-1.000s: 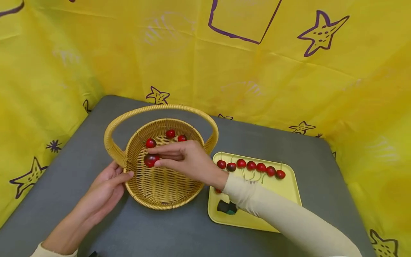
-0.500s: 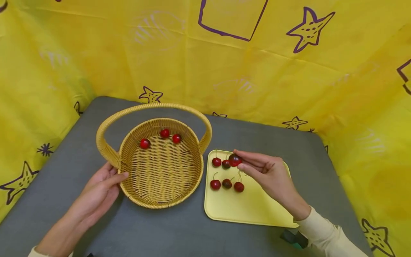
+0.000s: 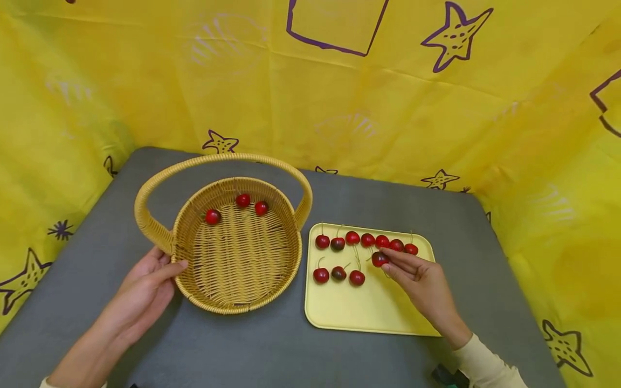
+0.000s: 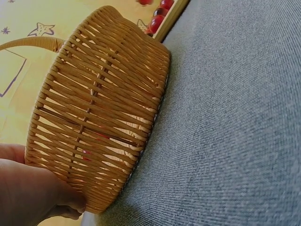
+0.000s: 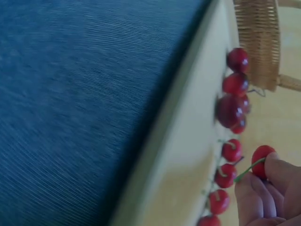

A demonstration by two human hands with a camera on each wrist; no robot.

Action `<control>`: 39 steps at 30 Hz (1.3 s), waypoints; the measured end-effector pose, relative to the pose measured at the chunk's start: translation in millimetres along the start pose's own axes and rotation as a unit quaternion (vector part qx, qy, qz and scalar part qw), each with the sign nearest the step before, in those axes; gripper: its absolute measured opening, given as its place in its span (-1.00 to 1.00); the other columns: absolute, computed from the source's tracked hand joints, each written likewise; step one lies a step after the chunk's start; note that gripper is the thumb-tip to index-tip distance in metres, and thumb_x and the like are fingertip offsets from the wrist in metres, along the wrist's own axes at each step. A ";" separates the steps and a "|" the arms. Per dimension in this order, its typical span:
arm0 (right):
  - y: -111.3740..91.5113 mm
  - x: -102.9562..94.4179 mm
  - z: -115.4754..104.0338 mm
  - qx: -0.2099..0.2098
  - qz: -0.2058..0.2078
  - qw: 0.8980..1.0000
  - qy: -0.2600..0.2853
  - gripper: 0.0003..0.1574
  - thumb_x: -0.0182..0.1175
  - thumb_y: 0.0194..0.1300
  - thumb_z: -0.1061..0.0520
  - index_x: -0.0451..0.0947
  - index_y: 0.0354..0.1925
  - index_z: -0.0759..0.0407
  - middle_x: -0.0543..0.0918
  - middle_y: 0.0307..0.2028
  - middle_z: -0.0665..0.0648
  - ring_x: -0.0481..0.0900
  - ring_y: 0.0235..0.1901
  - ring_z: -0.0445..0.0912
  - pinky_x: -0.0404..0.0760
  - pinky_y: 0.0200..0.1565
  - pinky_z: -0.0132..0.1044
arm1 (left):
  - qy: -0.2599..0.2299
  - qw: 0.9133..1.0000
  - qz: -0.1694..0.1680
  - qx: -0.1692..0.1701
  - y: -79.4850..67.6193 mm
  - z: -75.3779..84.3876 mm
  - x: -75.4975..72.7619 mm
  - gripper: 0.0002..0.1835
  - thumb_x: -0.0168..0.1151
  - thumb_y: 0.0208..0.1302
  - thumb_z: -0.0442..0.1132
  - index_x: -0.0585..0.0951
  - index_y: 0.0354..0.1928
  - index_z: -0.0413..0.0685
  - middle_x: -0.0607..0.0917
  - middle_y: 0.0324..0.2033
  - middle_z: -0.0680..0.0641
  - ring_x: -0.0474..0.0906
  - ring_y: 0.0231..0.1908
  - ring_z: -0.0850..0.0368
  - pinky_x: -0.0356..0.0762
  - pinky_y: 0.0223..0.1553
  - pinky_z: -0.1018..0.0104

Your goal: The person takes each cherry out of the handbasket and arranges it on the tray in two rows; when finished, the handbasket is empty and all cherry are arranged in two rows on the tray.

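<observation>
A round wicker basket (image 3: 242, 264) with a tall handle stands on the left of the table, with three cherries (image 3: 243, 200) near its far inner wall. My left hand (image 3: 147, 291) grips its left rim, thumb over the edge and fingers outside; the left wrist view shows the woven side (image 4: 94, 103) beside that hand. Over the yellow tray (image 3: 359, 312), my right hand (image 3: 422, 283) pinches a dark red cherry (image 3: 380, 259) between thumb and fingertips. In the right wrist view, a green stem hangs from this cherry (image 5: 261, 157).
Several cherries with stems form a row (image 3: 352, 237) along the tray's far side, and three more (image 3: 338, 274) lie in front at its left. Grey cloth (image 3: 271, 350) covers the table. Yellow patterned curtains (image 3: 310, 108) enclose the back and sides. A dark object (image 3: 448, 376) is by the right sleeve.
From above the basket, my right hand has moved right to the tray, a cherry still pinched in it. My left hand stays on the basket rim. The head view has shifted slightly.
</observation>
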State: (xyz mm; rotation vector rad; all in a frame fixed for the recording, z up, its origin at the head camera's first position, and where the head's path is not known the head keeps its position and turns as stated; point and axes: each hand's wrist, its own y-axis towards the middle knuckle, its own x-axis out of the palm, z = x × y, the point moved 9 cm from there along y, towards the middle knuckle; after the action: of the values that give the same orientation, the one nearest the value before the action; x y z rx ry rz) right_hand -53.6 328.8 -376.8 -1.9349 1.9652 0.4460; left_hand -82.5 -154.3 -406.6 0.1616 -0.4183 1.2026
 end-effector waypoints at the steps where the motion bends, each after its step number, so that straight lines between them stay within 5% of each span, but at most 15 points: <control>1: 0.0 1.9 3.9 0.004 0.000 1.000 0.003 -0.53 0.42 0.41 0.11 0.72 0.25 0.10 0.77 0.13 0.14 0.76 0.02 -0.24 0.69 -0.02 -0.41 | -0.002 1.000 0.000 0.000 -0.5 -0.7 -0.9 -0.16 -0.11 0.63 -0.51 -0.30 0.70 -0.08 -0.26 0.68 -0.20 -0.31 0.66 0.10 -0.15 0.61 0.31; 24: 0.4 19.8 24.0 0.031 0.005 0.999 -0.015 -0.54 0.49 0.33 0.19 0.74 0.18 0.22 0.78 0.08 0.21 0.75 0.08 0.01 0.68 -0.04 -0.47 | -0.004 1.000 0.007 -0.003 -0.4 -0.6 -0.8 -0.22 -0.11 0.64 -0.49 -0.23 0.68 -0.11 -0.18 0.66 -0.20 -0.24 0.65 0.11 0.02 0.55 0.39; 39: 2.3 8.1 0.9 -0.031 0.018 0.997 -0.070 -0.50 0.49 0.31 0.22 0.71 0.21 0.25 0.77 0.11 0.20 0.75 0.07 -0.02 0.70 -0.09 -0.45 | -0.003 1.000 0.009 -0.012 -0.7 3.5 3.6 -0.15 -0.07 0.64 -0.47 -0.29 0.71 -0.02 -0.23 0.69 -0.15 -0.30 0.65 0.13 -0.09 0.59 0.34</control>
State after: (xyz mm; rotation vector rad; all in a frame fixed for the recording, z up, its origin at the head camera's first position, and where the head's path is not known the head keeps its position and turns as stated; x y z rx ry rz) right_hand -55.9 322.0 -381.4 -1.8539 1.9209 0.6402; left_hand -81.6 -152.6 -402.0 0.1415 -0.4408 1.2137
